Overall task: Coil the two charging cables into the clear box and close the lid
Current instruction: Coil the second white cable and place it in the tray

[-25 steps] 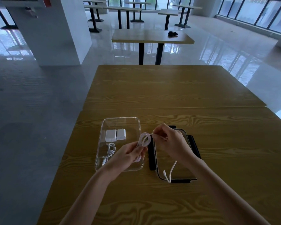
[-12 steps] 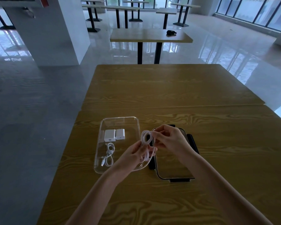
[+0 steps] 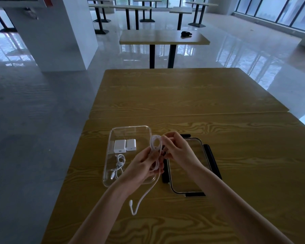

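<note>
A clear box (image 3: 111, 138) lies open on the wooden table. One coiled white cable (image 3: 119, 163) rests in its near half. Behind that cable sit two white charger plugs (image 3: 124, 146). Both hands hold a second white cable (image 3: 155, 147) just above the box's right edge. My left hand (image 3: 143, 166) grips the looped bundle from below. My right hand (image 3: 176, 150) pinches the top of the loop. A loose tail (image 3: 139, 201) of this cable hangs down toward me, its plug end near the table. The clear lid (image 3: 199, 166) with black clips lies right of the box.
The wooden table (image 3: 218, 138) extends far ahead and to the right. Its left edge runs close to the box, with grey floor beyond. Another table (image 3: 164, 36) with a small black object (image 3: 186, 34) stands further back.
The loop in my hands has grown longer and hangs lower. A loose tail with a plug end has dropped below my left hand. Both hands stay by the box's right edge.
</note>
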